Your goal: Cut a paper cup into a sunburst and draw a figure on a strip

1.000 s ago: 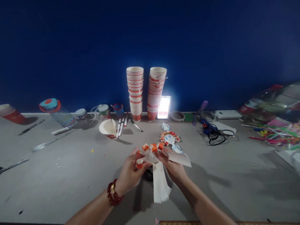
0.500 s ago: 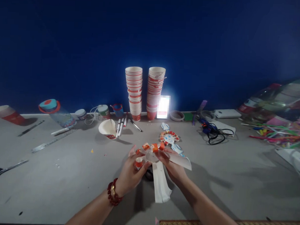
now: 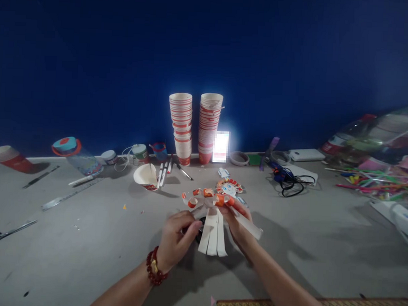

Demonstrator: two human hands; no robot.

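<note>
In front of me is a paper cup (image 3: pixel 213 232) slit into strips around its base. Several strips along its far side are curled into orange-red rolls, while white ones hang straight toward me. My right hand (image 3: pixel 236 220) grips its right side, fingers closed near a roll, with a loose strip sticking out past it. My left hand (image 3: pixel 180 233) is closed at the left, seemingly pinching the end of a strip; its fingertips are partly hidden. A black object (image 3: pixel 201 226), mostly covered, lies beneath the cup. Just beyond is a paper sun-like face (image 3: pixel 230 188) with a curled red-and-white rim.
Two tall stacks of paper cups (image 3: pixel 180 129) stand by the blue wall. A cut cup (image 3: pixel 145 176) and markers (image 3: pixel 161 174) lie left of centre. Scissors (image 3: pixel 9 234) and a ruler (image 3: pixel 70 193) are farther left. Cables (image 3: pixel 290 180) and colourful sticks (image 3: pixel 375 183) sit right.
My left hand has moved slightly down, off the cup's curled rolls to a strip on its left. The cup has turned and tilted, and its hanging strips now spread apart.
</note>
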